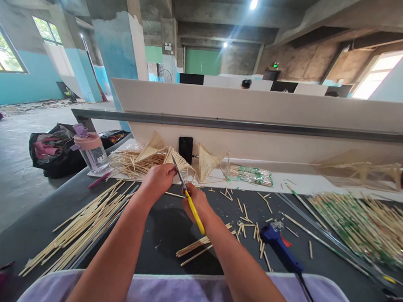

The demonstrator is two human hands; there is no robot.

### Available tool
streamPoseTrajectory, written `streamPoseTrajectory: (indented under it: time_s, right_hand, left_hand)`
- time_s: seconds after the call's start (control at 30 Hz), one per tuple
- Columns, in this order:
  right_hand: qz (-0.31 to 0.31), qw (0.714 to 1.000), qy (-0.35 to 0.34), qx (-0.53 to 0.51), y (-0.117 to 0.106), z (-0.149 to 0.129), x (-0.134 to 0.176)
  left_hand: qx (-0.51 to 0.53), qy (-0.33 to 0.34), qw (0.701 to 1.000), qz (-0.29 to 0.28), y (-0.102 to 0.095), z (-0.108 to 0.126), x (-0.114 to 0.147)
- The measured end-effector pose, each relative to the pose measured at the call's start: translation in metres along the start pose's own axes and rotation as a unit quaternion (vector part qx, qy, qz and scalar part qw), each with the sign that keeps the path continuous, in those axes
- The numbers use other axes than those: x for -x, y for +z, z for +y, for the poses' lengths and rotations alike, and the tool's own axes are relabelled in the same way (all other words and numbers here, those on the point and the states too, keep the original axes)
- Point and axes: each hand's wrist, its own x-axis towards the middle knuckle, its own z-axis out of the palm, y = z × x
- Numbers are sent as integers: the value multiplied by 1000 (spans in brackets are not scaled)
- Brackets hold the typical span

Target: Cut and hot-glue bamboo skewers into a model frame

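My right hand [197, 204] is closed around a slim pointed tool with a yellow handle [195, 211] and a metal front end; its exact kind is unclear. The tool points up and away, its tip close to my left fingers. My left hand [159, 182] is closed in a pinch beside a fan-shaped piece of thin wooden sticks [178, 158]. Whatever lies between those fingertips is hidden. Another stick fan [207, 163] stands just to the right, and a third stick piece [152, 147] leans on the left. Below my right forearm lie a few loose sticks [193, 249].
Long sticks [84, 225] spread at left near a water bottle [92, 149]. A blue glue gun [279, 245] with its cord lies right of my arm among cut stick pieces. Wrapped stick bundles [349, 223] cover the far right. A phone [185, 149] leans against the white partition [257, 146].
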Motion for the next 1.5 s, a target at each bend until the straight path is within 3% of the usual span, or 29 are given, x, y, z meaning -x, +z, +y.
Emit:
streamPoseTrajectory:
  time_s: [0.33,0.63,0.83,1.1,1.17,1.33,1.5]
  right_hand:
    - [11,1000,7,24,3,7,-6]
    - [19,999,7,31,0,5,-6]
    - [-1,998,11,68,-16,-8,-1]
    - [-29,993,-45,108,-36,-17,2]
    - [-38,994,-28,103,-39,-19,3]
    - [-54,995,38,78,-44,-24,3]
    - [-50,995,34,73,-48,-25,2]
  left_hand:
    - [-19,15,999,35,4,-2,-1]
    - [28,9,998,58,-3,6,1]
    - [177,-4,983,41,-6,3,1]
    - [378,-119,918,-17,-6,7,-1]
    - [369,-109,923,-22,-5,8,0]
    - [229,-48,972,10,-2,11,2]
    - [115,-2,992,50,-1,14,2]
